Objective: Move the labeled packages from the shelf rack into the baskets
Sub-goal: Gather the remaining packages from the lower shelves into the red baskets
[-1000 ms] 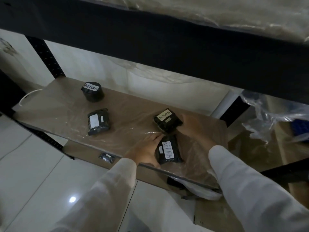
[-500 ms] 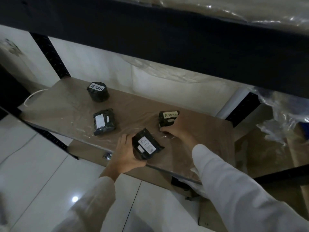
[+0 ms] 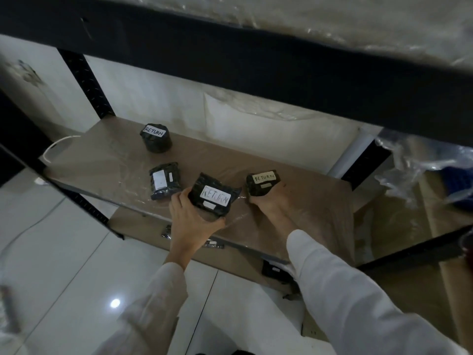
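My left hand (image 3: 193,221) grips a black package with a white RETURN label (image 3: 213,197), lifted off the brown shelf board (image 3: 307,208) near its front edge. My right hand (image 3: 271,203) is closed around a second black package with a yellowish RETURN label (image 3: 262,181), which sits on the shelf. A round black package marked RETURN (image 3: 154,138) stands at the back left. A flat black package with a small white label (image 3: 163,180) lies just left of my left hand. No basket is in view.
A dark shelf beam (image 3: 256,65) crosses overhead with plastic wrap above it. Black perforated posts (image 3: 87,83) stand at the left and right. A lower shelf (image 3: 143,226) holds small dark packets (image 3: 273,271). White tiled floor (image 3: 64,265) lies below; crumpled plastic (image 3: 422,170) is at the right.
My left hand has lifted its RETURN package and turned it so the label faces up. My right hand has closed on the yellowish-label package. The camera has shifted slightly.
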